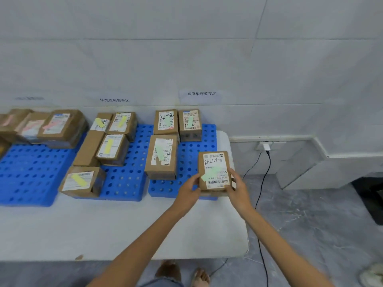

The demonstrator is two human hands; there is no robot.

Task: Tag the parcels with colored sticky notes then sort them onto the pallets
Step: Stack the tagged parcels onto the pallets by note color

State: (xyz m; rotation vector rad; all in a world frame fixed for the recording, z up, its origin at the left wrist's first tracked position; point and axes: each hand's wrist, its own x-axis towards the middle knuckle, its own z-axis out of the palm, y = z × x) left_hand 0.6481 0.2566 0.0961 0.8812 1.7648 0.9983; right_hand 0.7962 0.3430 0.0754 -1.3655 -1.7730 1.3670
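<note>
parcel (pixel 214 162) is being held over the front right corner of the right pallet (pixel 186 156), left hand (pixel 189 188) and right hand (pixel 238 187) curling fingers round its near edges. releasing here is risking overhang and tipping off.

Side by side on the table (pixel 103 228): left pallet (pixel 27 175) at ten o'clock, middle pallet (pixel 128 183) at eleven, right pallet (pixel 187 158) at twelve, parcels (pixel 161 158) on each. Held parcel (pixel 214 170) at the right pallet's near right corner, left hand (pixel 187 191) at its seven o'clock, right hand (pixel 238 187) at its five.
</note>
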